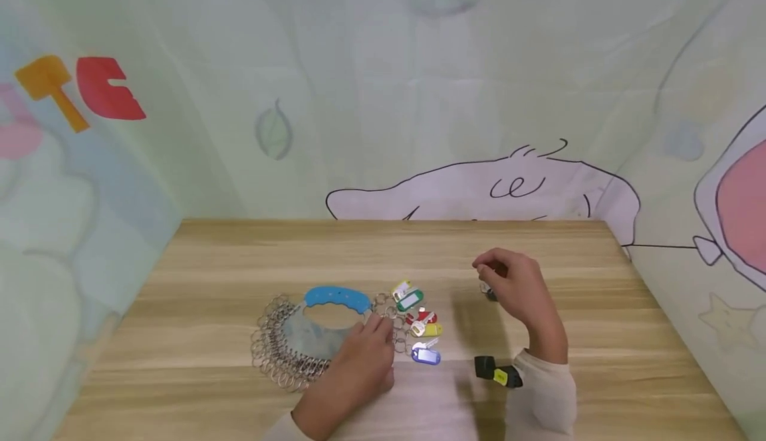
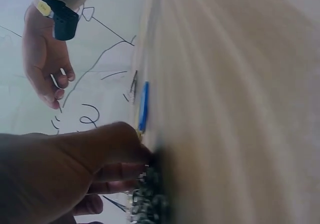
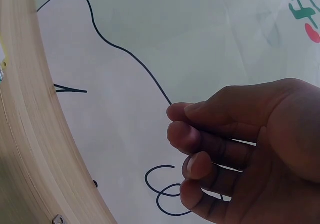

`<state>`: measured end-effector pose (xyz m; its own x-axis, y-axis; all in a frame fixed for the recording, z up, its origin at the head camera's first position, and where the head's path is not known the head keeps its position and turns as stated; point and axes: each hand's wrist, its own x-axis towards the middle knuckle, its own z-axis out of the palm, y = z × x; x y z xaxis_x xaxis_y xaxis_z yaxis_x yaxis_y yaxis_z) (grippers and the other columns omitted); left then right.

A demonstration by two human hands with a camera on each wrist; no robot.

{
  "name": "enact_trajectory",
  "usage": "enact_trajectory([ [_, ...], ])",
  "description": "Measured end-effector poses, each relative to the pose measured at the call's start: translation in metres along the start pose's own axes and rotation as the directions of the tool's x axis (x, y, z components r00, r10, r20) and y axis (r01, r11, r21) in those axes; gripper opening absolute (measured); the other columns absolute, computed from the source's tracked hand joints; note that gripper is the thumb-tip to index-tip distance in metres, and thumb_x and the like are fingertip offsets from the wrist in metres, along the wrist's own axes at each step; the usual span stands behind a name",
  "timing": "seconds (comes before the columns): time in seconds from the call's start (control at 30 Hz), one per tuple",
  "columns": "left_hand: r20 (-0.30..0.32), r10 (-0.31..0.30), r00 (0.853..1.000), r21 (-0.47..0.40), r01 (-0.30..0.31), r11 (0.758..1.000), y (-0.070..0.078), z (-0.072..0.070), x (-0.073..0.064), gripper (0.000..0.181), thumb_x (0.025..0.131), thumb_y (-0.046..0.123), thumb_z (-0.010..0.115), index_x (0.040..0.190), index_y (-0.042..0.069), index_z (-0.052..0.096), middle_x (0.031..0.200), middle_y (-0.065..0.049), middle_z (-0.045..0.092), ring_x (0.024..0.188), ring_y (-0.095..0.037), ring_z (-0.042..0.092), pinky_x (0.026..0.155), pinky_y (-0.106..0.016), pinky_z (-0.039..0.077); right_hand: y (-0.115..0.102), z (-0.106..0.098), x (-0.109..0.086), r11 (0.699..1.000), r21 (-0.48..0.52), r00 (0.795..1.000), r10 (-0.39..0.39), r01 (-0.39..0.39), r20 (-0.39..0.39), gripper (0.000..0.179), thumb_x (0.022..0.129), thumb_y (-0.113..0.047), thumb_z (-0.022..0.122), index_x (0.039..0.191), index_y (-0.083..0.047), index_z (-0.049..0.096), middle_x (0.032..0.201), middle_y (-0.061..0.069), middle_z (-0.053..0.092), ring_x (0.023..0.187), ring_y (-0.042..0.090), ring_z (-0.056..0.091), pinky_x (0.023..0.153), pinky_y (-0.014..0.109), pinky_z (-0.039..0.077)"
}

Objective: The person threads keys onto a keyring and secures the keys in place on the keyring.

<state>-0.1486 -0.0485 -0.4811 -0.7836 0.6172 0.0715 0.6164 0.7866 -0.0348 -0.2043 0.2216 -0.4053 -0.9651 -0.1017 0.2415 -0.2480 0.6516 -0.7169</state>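
In the head view my left hand (image 1: 362, 348) is at the right end of a blue-handled piece (image 1: 338, 296) with a rounded greyish sheet fringed by linked metal rings (image 1: 272, 341). In the left wrist view, its curled thumb and fingers hold a cluster of metal rings (image 2: 145, 199); the exact grip is partly hidden. Beside it lie keys (image 1: 421, 326) with coloured tags: blue (image 1: 426, 356), yellow (image 1: 431, 330), red and green (image 1: 410, 300). My right hand (image 1: 509, 281) is raised above the table, its fingers loosely curled, nothing visible in them. Below it lies a small dark-and-silver item (image 1: 487, 290), half hidden.
The wooden table (image 1: 239, 248) meets a printed cloth backdrop (image 1: 359, 95) at its back and sides. A black strapped device (image 1: 498, 371) with a yellow label sits on the right wrist.
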Motion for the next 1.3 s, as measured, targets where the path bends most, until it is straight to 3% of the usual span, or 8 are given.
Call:
enact_trajectory([
  [0.13, -0.027, -0.012, 1.000, -0.036, 0.011, 0.999, 0.000, 0.007, -0.001, 0.028, 0.068, 0.015, 0.063, 0.089, -0.003, 0.066, 0.106, -0.008, 0.053, 0.092, -0.021, 0.043, 0.071, -0.030, 0.044, 0.002, 0.001, 0.000, 1.000, 0.000, 1.000, -0.001, 0.001, 0.001, 0.012, 0.094, 0.002, 0.063, 0.097, -0.004, 0.073, 0.089, 0.004, 0.070, 0.073, 0.018, 0.060, 0.064, 0.032, 0.050],
  [0.27, -0.125, -0.002, 0.992, -0.077, -0.008, 0.997, -0.003, 0.012, 0.001, 0.019, 0.064, 0.012, 0.060, 0.079, 0.001, 0.059, 0.097, -0.007, 0.048, 0.084, -0.019, 0.040, 0.065, -0.028, 0.042, 0.002, 0.000, 0.001, 1.000, 0.002, 1.000, -0.010, 0.010, -0.010, 0.013, 0.094, 0.002, 0.062, 0.098, -0.005, 0.073, 0.090, 0.004, 0.070, 0.074, 0.018, 0.061, 0.065, 0.032, 0.051],
  [0.43, -0.251, -0.031, 0.967, -0.249, -0.034, 0.968, -0.008, 0.015, 0.000, 0.013, 0.067, 0.011, 0.064, 0.070, 0.013, 0.051, 0.085, 0.002, 0.044, 0.078, -0.015, 0.039, 0.064, -0.024, 0.041, 0.003, -0.002, 0.001, 1.000, 0.019, 1.000, -0.007, 0.008, -0.020, 0.013, 0.095, 0.001, 0.061, 0.099, -0.005, 0.073, 0.090, 0.003, 0.070, 0.076, 0.018, 0.063, 0.066, 0.033, 0.051],
  [0.57, -0.266, -0.104, 0.958, -0.467, -0.034, 0.884, -0.011, 0.016, -0.005, 0.022, 0.071, 0.009, 0.069, 0.075, 0.019, 0.051, 0.083, 0.009, 0.047, 0.081, -0.010, 0.043, 0.068, -0.022, 0.045, 0.005, -0.002, 0.001, 0.999, 0.032, 1.000, 0.005, -0.005, -0.016, 0.013, 0.095, 0.000, 0.062, 0.100, -0.005, 0.073, 0.091, 0.003, 0.070, 0.078, 0.020, 0.063, 0.068, 0.035, 0.051],
  [0.7, -0.228, -0.155, 0.961, -0.595, -0.011, 0.804, -0.013, 0.019, -0.008, 0.022, 0.074, 0.006, 0.070, 0.079, 0.020, 0.054, 0.084, 0.011, 0.050, 0.084, -0.008, 0.046, 0.071, -0.023, 0.048, 0.010, -0.002, 0.001, 0.999, 0.026, 1.000, 0.021, -0.021, -0.014, 0.012, 0.095, 0.000, 0.062, 0.101, -0.004, 0.072, 0.093, 0.005, 0.070, 0.080, 0.020, 0.064, 0.071, 0.038, 0.052],
  [0.97, -0.174, -0.214, 0.961, -0.689, 0.036, 0.724, -0.019, 0.023, -0.008, 0.014, 0.085, 0.006, 0.071, 0.083, 0.018, 0.063, 0.092, 0.010, 0.053, 0.089, -0.009, 0.053, 0.079, -0.025, 0.052, 0.034, 0.007, 0.006, 0.989, -0.040, 0.990, 0.142, -0.142, 0.005, 0.007, 0.094, -0.004, 0.065, 0.097, -0.002, 0.071, 0.088, 0.006, 0.068, 0.079, 0.023, 0.059, 0.068, 0.038, 0.050],
  [1.23, -0.131, -0.271, 0.954, -0.796, 0.062, 0.603, -0.023, 0.020, -0.012, 0.014, 0.088, 0.007, 0.074, 0.087, 0.019, 0.068, 0.103, 0.007, 0.056, 0.099, -0.012, 0.055, 0.086, -0.031, 0.051, 0.058, 0.017, 0.007, 0.925, -0.178, 0.940, 0.342, -0.336, -0.002, 0.007, 0.088, -0.008, 0.069, 0.089, 0.000, 0.069, 0.081, 0.009, 0.065, 0.075, 0.027, 0.058, 0.067, 0.042, 0.048],
  [1.3, -0.123, -0.280, 0.952, -0.805, 0.069, 0.589, -0.023, 0.020, -0.013, 0.013, 0.089, 0.009, 0.075, 0.088, 0.021, 0.068, 0.109, 0.004, 0.058, 0.106, -0.014, 0.054, 0.090, -0.035, 0.050, 0.062, 0.019, 0.008, 0.917, -0.180, 0.932, 0.363, -0.356, 0.004, 0.008, 0.088, -0.008, 0.070, 0.089, 0.000, 0.069, 0.081, 0.009, 0.065, 0.075, 0.027, 0.058, 0.067, 0.041, 0.048],
])
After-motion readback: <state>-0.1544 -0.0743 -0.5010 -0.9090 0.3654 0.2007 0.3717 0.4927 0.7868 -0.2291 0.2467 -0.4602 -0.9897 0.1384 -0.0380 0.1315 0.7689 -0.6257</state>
